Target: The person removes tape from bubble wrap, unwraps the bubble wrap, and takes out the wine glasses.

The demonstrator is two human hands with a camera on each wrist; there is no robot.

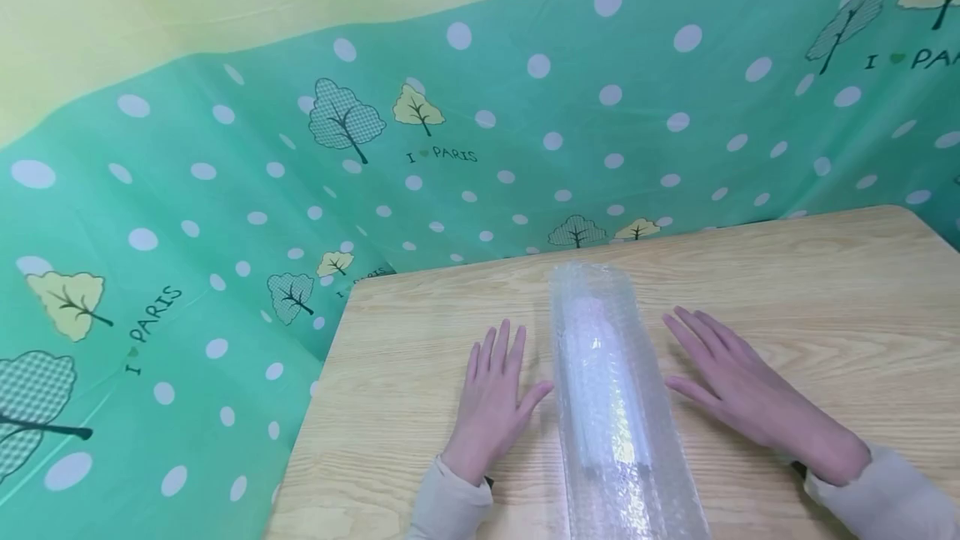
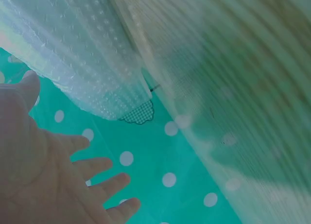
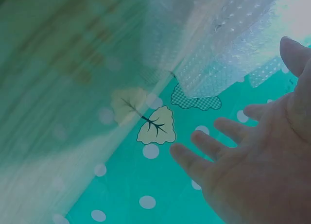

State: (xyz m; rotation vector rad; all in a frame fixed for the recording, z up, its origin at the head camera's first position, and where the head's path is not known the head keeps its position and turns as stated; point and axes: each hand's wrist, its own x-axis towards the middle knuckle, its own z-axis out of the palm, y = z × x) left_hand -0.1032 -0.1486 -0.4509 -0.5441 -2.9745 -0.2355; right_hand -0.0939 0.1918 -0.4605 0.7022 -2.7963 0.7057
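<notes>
A long roll of clear bubble wrap (image 1: 618, 407) lies lengthwise on the wooden table, pointing toward the far edge. Something pale and elongated shows through its layers, its kind blurred by the wrap. My left hand (image 1: 491, 402) is on the left of the roll, palm down with fingers straight and spread, the thumb pointing at the wrap's side. To the right, my right hand (image 1: 738, 390) is held flat with straight fingers angled toward the roll. Both wrist views show the bubble wrap (image 2: 82, 54) beyond the spread fingers, and neither hand grips anything.
The light wooden table (image 1: 825, 307) reaches back to a green curtain (image 1: 510, 148) with white dots and printed trees. The same cloth hangs along the table's left side. Grey sleeves (image 1: 450, 502) cover both forearms.
</notes>
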